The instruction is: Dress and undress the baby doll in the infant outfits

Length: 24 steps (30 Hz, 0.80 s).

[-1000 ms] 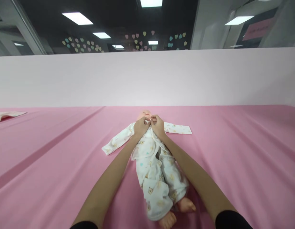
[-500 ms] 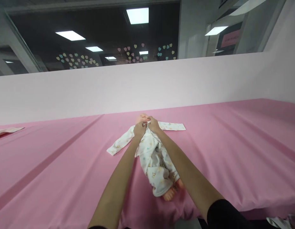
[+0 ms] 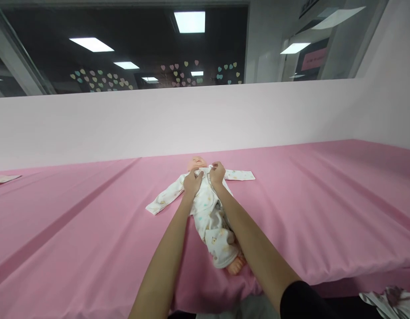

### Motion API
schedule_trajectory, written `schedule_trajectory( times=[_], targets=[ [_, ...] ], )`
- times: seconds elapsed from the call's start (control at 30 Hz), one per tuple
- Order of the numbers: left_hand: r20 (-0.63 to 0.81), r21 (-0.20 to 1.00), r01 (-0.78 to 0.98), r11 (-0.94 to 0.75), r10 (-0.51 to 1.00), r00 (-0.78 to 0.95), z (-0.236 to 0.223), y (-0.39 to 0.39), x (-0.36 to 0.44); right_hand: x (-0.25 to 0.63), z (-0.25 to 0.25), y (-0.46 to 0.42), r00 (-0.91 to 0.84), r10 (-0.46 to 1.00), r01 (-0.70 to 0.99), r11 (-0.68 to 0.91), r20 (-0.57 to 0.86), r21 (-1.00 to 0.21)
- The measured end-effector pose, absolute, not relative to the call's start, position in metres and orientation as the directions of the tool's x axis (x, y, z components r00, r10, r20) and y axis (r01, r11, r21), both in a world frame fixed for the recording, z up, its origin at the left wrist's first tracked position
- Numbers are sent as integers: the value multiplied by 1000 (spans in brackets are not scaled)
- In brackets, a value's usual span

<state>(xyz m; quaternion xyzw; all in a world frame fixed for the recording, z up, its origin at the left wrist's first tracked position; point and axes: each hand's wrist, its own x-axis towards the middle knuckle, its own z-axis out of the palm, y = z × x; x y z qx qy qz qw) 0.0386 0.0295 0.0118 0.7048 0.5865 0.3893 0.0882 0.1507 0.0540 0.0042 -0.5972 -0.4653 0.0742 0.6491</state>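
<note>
A baby doll (image 3: pixel 197 162) lies on its back on a pink-covered surface (image 3: pixel 102 239), its head toward the wall. It wears a white printed baby shirt (image 3: pixel 167 196) with both sleeves spread out, and matching trousers (image 3: pixel 221 248). One bare foot (image 3: pixel 236 266) shows at the near end. My left hand (image 3: pixel 192 180) is closed on the shirt's front near the collar, on the left side of the chest. Opposite it, my right hand (image 3: pixel 217 173) pinches the other edge of the shirt front near the neck and holds it slightly raised.
A white wall (image 3: pixel 178 119) rises behind the surface, with a window (image 3: pixel 132 40) above it carrying heart stickers. Another piece of cloth (image 3: pixel 5 179) lies at the far left. Crumpled fabric (image 3: pixel 392 301) sits below the near edge at the lower right.
My hands have moved apart. The right one has shifted right, away from the doll's chin, drawing the shirt's edge with it. The left hand stays at the collar. The view has shifted slightly.
</note>
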Motion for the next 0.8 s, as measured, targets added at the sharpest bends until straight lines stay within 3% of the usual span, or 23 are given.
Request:
schedule_trajectory(
  times=[0.07,0.17,0.27,0.33,0.5,0.67,0.8],
  targets=[
    [488,535,783,-318,873,21,9,21,38,150,5,48,591,620,462,264,516,-847],
    [605,369,837,-404,788,113,4,7,37,147,4,35,580,599,510,261,552,-820],
    [671,194,870,-453,709,220,0,-4,34,144,2,21,420,631,661,280,652,-696],
    [680,163,868,-470,691,246,-2,-9,31,145,0,13,289,652,745,307,701,-593],
    [710,302,769,-563,672,213,-5,-8,29,152,-4,1,111,655,790,398,747,-466],
    [676,505,666,-549,731,89,-1,-2,37,154,-4,-2,154,636,757,415,756,-504],
    [634,567,658,-496,773,36,2,2,43,155,-5,-1,180,623,730,434,761,-528]
  ],
)
